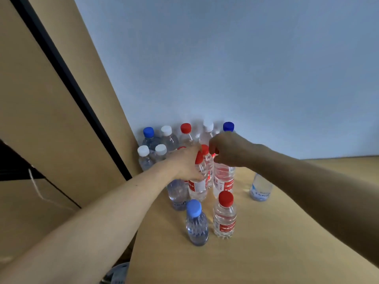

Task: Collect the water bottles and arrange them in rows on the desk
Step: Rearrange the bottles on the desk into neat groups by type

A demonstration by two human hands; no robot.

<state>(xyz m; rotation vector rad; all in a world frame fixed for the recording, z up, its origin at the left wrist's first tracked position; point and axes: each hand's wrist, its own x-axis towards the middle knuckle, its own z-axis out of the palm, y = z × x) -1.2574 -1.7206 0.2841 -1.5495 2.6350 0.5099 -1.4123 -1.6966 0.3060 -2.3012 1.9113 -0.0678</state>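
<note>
All bottles upright, long axis vertical, caps up, clustered centre frame where the bench [276,253] meets the wall [225,58]. Back-row bottles [170,140] stand against the wall, caps left to right blue, white, red, white, blue; the fourth is blurred. Two white-cap bottles [145,160] sit just in front, at the left end. Left hand [184,163] reaches in from lower left, forearm straight, fingers curled round the neck and shoulder of a red-cap bottle [198,187] with a red-and-white label. Right hand [227,149] comes in from the right, wrist bent down, fingers curled over the top of a red-label bottle [223,179] just beside it; its cap is mostly hidden. Below the left hand stands a half-hidden bottle [178,193], cap not visible. Lower in frame: light-blue-cap bottle [196,224] and short red-cap bottle [224,218], side by side, apart. Lone bottle [260,188] with a pale blue label at right, top hidden behind the right forearm. Bottles are clear ribbed plastic; bench is smooth pale wood laminate; wall is flat blue-grey; tan panel [30,89] with a black strip at upper left.
</note>
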